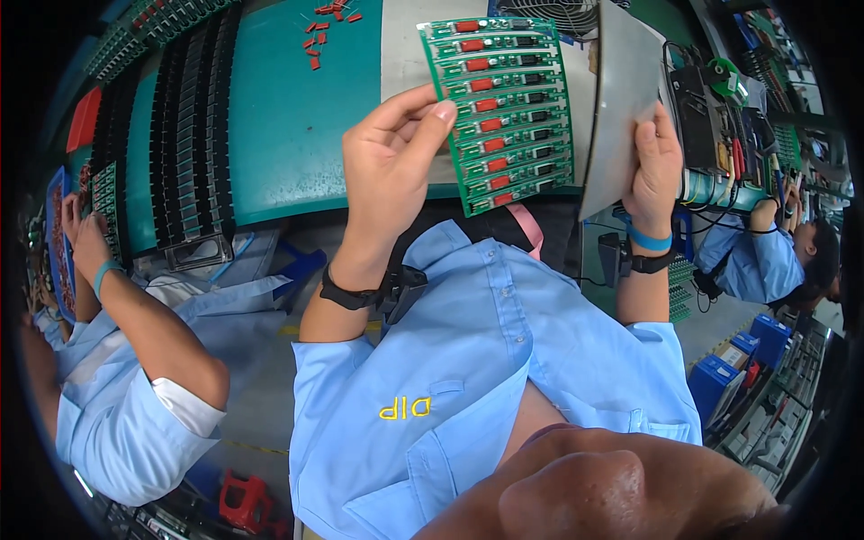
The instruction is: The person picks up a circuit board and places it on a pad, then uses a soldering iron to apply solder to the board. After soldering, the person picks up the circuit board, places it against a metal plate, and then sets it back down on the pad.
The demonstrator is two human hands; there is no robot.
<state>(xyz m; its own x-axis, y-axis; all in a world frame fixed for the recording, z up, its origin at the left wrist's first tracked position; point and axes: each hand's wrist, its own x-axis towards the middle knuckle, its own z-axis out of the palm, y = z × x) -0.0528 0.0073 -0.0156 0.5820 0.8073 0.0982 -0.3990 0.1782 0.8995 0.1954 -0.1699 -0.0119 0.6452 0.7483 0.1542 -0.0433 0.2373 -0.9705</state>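
Note:
My left hand (387,166) pinches the left edge of a green circuit board panel (517,114) between thumb and fingers. The panel is held up, slightly tilted, above the front edge of the bench. Repeated rows on it each carry a red component and a black one. To its right, my right hand (654,171) grips the right edge of a flat grey metal plate (624,94), with the thumb on the near face. The plate stands steeply on edge beside the panel, and its far face is hidden.
Loose red components (315,40) lie on the green bench top (288,117). Black slotted rails (191,135) run along its left. A fan (553,13) sits at the back, and hand tools (733,157) stand at right. Co-workers (148,360) sit on both sides.

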